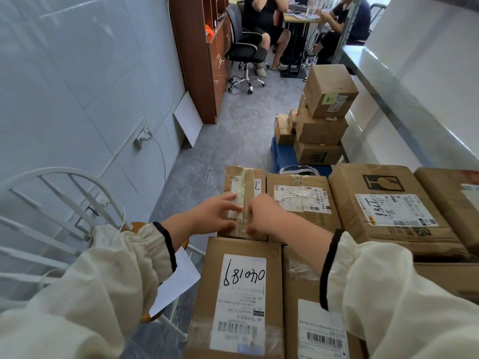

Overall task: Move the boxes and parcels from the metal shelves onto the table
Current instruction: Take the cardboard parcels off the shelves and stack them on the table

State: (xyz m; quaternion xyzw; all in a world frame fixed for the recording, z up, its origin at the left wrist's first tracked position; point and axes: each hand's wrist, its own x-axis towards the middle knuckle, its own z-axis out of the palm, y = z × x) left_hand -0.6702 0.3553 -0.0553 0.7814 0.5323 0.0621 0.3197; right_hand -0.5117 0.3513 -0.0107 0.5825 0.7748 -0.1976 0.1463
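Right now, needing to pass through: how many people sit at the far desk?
2: person in black left of the desk, person in dark blue right of it. Others may be hidden.

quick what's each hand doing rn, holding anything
Left hand: open, fingers lying flat on the small taped box.
Right hand: fingers curled against the same box; a grip cannot be told.
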